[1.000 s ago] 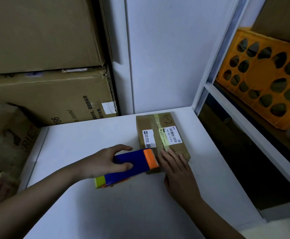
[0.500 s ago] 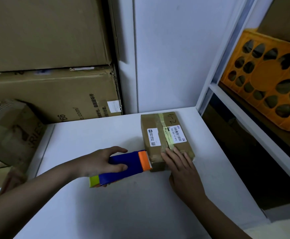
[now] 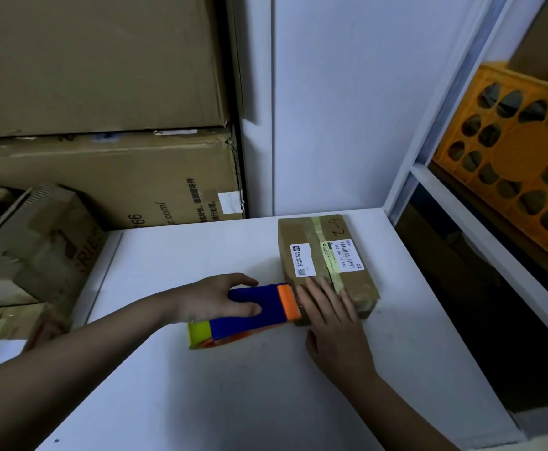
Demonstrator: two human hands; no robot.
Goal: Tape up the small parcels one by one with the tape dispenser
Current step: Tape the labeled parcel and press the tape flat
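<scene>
Large cardboard boxes [image 3: 103, 177] fill the far left, their tops cut off by the frame edge. An orange crate [image 3: 520, 157] on the right shelf is partly out of view. On the white table [image 3: 201, 385], the small parcel [image 3: 324, 255] lies at the far right; its near end is hidden beneath the right hand [image 3: 331, 314], whose straight fingers press it flat. The left hand [image 3: 214, 301] grips the blue tape dispenser [image 3: 253, 310], its orange end touching the parcel's near left corner. Label print is unreadable.
</scene>
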